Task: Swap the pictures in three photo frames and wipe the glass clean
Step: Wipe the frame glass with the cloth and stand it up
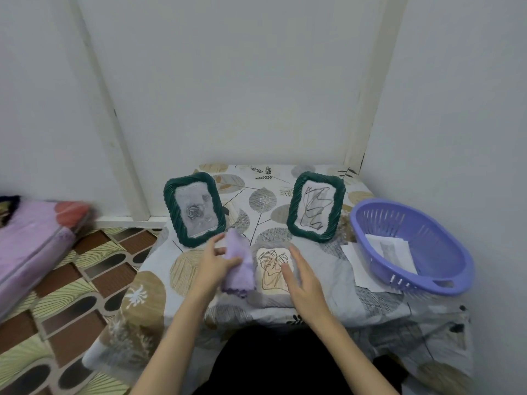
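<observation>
Perhaps fleecy lilac cloth [239,262], left-hand [214,263] fingers [232,262].

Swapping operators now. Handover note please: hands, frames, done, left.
Left hand: grip on the purple cloth.
Right hand: open, fingers over the flat frame.
Rose frame and scribble frame stand upright at the back.
Spare prints sit in and under the purple basket.
Done: cannot tell which pictures were swapped.
Left: wipe the flat frame's glass, stand it up.

fluffy cloth [238,262], ribbed frames [194,209], plastic basket [410,246]
</observation>
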Motion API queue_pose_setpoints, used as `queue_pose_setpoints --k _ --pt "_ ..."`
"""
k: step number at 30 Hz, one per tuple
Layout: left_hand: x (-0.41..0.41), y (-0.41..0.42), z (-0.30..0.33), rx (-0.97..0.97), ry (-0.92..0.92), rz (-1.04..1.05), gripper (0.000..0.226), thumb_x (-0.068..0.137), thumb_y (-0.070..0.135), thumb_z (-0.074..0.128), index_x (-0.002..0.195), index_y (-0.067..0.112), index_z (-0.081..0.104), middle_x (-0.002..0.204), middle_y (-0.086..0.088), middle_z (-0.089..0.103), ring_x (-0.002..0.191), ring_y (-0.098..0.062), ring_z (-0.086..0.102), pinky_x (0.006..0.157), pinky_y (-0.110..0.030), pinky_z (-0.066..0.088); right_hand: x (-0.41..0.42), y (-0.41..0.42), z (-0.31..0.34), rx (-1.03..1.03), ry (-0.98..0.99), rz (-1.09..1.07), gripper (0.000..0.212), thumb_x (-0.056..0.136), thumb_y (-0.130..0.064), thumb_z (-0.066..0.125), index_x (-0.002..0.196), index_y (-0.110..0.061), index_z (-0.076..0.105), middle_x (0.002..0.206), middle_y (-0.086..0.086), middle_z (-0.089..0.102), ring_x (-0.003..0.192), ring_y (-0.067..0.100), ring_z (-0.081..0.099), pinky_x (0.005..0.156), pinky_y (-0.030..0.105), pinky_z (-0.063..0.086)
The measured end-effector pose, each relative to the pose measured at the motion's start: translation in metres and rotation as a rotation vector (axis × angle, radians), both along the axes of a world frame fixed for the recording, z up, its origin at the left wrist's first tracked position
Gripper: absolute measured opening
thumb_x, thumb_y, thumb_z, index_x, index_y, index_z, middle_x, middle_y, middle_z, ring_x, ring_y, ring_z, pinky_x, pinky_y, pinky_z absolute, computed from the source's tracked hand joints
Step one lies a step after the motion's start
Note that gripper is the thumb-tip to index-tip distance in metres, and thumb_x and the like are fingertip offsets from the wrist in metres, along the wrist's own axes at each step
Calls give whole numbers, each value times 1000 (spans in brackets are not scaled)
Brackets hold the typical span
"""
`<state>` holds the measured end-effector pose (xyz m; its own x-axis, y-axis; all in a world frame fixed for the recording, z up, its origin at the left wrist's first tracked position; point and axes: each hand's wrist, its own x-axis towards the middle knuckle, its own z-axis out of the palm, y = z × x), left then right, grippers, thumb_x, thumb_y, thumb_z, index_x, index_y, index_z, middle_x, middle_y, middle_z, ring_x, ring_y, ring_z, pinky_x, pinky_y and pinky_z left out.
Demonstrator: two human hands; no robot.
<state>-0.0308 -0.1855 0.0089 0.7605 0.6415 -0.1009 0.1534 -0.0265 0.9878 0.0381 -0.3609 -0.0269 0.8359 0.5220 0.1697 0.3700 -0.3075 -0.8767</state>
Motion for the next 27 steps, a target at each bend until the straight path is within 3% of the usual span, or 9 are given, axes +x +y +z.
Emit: queue_pose_setpoints --k 3,5,9,11,14,17,20,23,27 --pt "11 -31 4 -100 -71 -125 44 80 5 66 120 18 51 106 -8 60 92 -23 62 75 -37 56 -4 18 29 222 203 78 45 97 -34 37 141 -29 31 141 -18 31 130 -3 28 103 7 23" --pt "16 -44 5 -327 -163 -243 28 92 20 53 118 14 57 102 -4 64 86 -17 62 71 -28 55 2 28 31 252 235 100 49 95 -38 37 142 -28 29 145 -15 29 130 -4 25 105 12 20" --pt "25 -42 -1 -524 -224 -289 37 99 31 33 112 7 58 102 -8 68 87 -20 66 72 -26 57 18 27 18 303 251 12 51 95 -23 49 142 -23 30 148 -7 32 131 2 31 105 18 24" --pt "28 -35 -7 -361 -171 -202 34 100 25 32 113 4 56 98 -8 67 87 -22 65 74 -26 53 27 18 12 157 93 -34 52 95 -27 47 143 -27 28 148 -5 33 133 10 34 105 20 26" --pt "33 -14 -33 304 -4 -71 30 99 17 37 118 4 56 111 -8 63 106 -22 56 86 -23 41 38 6 -9 -472 -361 -59 56 95 -45 30 147 -32 14 151 1 22 123 26 38 100 36 34" --pt "38 2 -63 777 217 -166 41 100 29 30 133 9 45 136 -8 50 129 -25 43 105 -31 30 35 2 -28 -819 -480 -39 67 84 -58 10 140 -27 33 145 4 38 96 28 50 80 39 45" --pt "43 0 -80 953 476 -324 56 97 45 8 148 23 16 156 7 15 144 -15 13 117 -39 11 42 3 -43 -832 -589 -70 48 90 -48 24 119 -27 56 119 2 63 68 21 54 56 31 49" --pt "44 -2 -87 1017 500 -302 83 74 54 -18 148 30 9 156 15 9 145 -10 7 117 -41 3 57 20 -35 -845 -598 -53 47 89 -37 27 127 -23 51 133 5 53 83 27 52 70 37 47" --pt "42 -3 -88 1055 534 -260 86 70 52 -21 148 30 7 156 17 7 146 -12 -2 116 -44 -6 68 53 -32 -783 -593 -4 46 96 -34 24 138 -25 38 143 -1 42 110 29 39 89 38 37"
